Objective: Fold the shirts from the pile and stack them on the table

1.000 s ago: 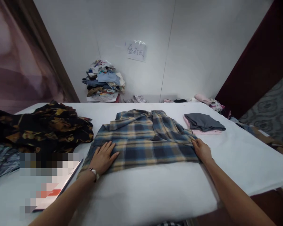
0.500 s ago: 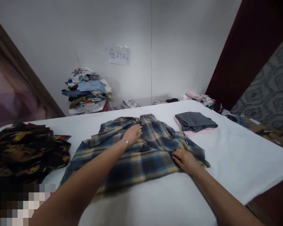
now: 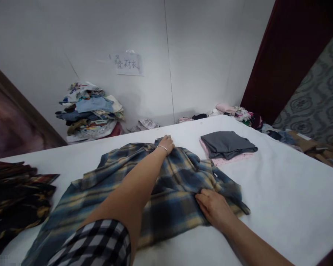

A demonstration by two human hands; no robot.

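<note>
A blue and yellow plaid shirt (image 3: 172,192) lies spread on the white table (image 3: 280,199). My left hand (image 3: 166,143) reaches across it to its far top edge, fingers curled on the fabric near the collar. A thin bracelet sits on that wrist. My right hand (image 3: 213,207) presses on the shirt's near right part, fingers gripping a fold of cloth.
A folded grey garment (image 3: 227,143) rests on a pink one (image 3: 233,158) at the far right of the table. A dark floral garment (image 3: 13,195) lies at the left. A pile of clothes (image 3: 90,111) stands against the back wall, with more clothes (image 3: 235,112) beyond the far right corner.
My left hand has moved from the shirt's near left edge across to its far top edge. My right hand has shifted inward along the right side. The view has turned to the right.
</note>
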